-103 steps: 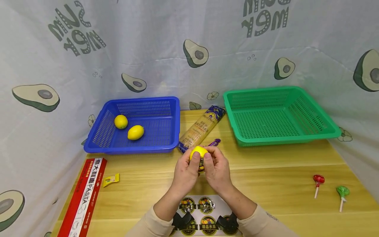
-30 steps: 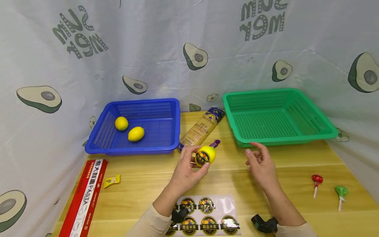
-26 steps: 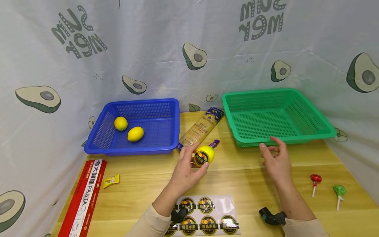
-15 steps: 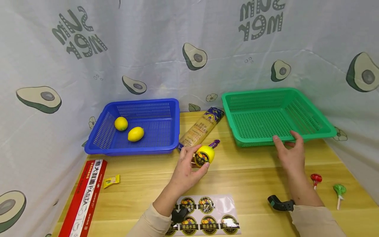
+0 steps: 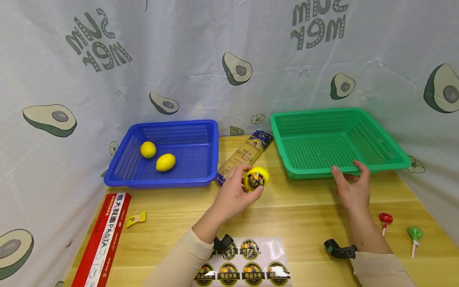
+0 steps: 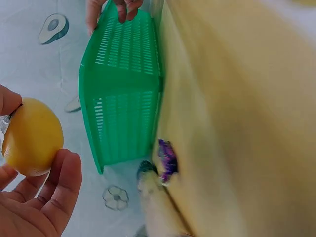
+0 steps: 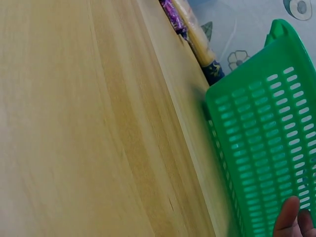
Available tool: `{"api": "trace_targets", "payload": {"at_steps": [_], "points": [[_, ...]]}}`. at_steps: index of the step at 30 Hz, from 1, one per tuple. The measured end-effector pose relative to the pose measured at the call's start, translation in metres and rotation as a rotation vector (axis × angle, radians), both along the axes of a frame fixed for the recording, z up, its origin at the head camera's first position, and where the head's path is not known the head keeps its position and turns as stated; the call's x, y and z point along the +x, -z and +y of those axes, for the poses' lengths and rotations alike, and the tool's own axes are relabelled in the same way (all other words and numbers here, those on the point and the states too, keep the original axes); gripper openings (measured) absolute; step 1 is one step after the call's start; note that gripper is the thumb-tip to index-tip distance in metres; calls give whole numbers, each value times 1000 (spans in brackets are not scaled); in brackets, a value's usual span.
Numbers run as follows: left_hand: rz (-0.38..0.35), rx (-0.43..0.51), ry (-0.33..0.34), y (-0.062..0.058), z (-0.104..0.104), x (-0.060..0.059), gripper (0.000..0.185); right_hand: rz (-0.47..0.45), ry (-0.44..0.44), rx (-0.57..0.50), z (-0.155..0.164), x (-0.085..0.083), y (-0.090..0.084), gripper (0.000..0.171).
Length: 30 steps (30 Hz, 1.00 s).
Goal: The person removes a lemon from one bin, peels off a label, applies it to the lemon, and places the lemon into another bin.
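Note:
My left hand (image 5: 234, 197) holds a yellow lemon (image 5: 266, 175) between thumb and fingers, above the table and left of the green basket. A round black label with fruit pictures is stuck on the lemon, facing up in the head view. Seen from the left wrist, the lemon's (image 6: 37, 138) bare side shows. My right hand (image 5: 353, 191) grips the front rim of the green plastic basket (image 5: 294, 172), the thumb outside and the index finger over the rim. Nothing lies in that basket. In the right wrist view only fingertips (image 7: 288, 217) show against its slotted wall.
Two lemons lie in a blue basket (image 5: 190, 183) at back left. Between the baskets sits a spaghetti pack (image 5: 242, 155). A label sheet (image 5: 272, 249) is at the front; a red pasta box (image 5: 102, 239) and yellow candy (image 5: 136, 218) are left, red (image 5: 385, 218) and green (image 5: 415, 233) lollipops right.
Earlier both hands were on the lemon. My right hand then let go and moved right to the green basket's rim. My left hand has just shifted forward and right with the lemon.

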<state>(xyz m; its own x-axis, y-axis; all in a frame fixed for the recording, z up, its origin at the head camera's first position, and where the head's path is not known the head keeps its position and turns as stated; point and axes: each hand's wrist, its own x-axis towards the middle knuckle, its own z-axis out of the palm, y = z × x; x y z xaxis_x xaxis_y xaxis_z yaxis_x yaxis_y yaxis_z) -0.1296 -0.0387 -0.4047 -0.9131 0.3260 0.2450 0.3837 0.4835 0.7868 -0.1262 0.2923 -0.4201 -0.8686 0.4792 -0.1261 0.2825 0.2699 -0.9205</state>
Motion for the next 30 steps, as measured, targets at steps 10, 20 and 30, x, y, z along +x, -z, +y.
{"api": "trace_targets", "payload": {"at_steps": [10,20,30], "points": [[86,-141,146,-35,55,-64,58,-7,21,15,0,-2,1,77],[62,-328,243,-34,107,-97,58,1,30,31,-2,-4,2,78],[90,-542,151,-30,141,-106,57,-6,49,44,-2,-3,0,79]]}}
